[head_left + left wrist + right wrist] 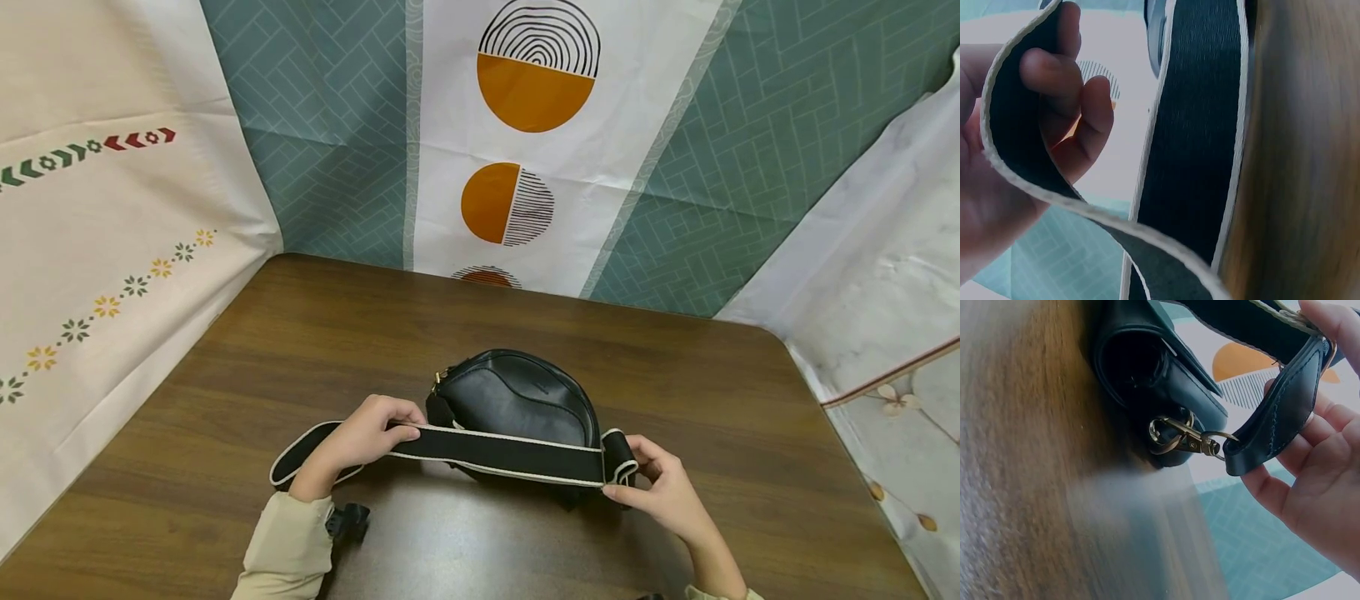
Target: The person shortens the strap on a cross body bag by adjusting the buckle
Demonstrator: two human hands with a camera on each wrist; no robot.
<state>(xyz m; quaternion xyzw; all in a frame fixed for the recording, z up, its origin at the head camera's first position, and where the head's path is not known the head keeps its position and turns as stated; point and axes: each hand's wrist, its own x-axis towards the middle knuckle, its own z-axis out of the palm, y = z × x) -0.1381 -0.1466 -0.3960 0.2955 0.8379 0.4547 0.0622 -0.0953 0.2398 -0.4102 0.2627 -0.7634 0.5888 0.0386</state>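
Observation:
A black half-round leather handbag (517, 396) stands on the table, and its wide black strap (510, 457) with white edging is stretched across its front. My left hand (371, 437) pinches the strap at the left, between thumb and fingers. Beyond that hand the strap curves back in a loop (311, 450). At the bag's right end my right hand (663, 487) grips the strap where it is folded over. In the right wrist view, fingers lie behind the strap's leather end tab (1279, 412), which a gold clasp (1188, 439) joins to the bag.
The brown wooden table (337, 317) runs back to a green and white patterned cloth (337, 150). Pale printed cloths hang along the left (112, 208) and right (892, 275) sides. A small black device (347, 522) is at the left wrist.

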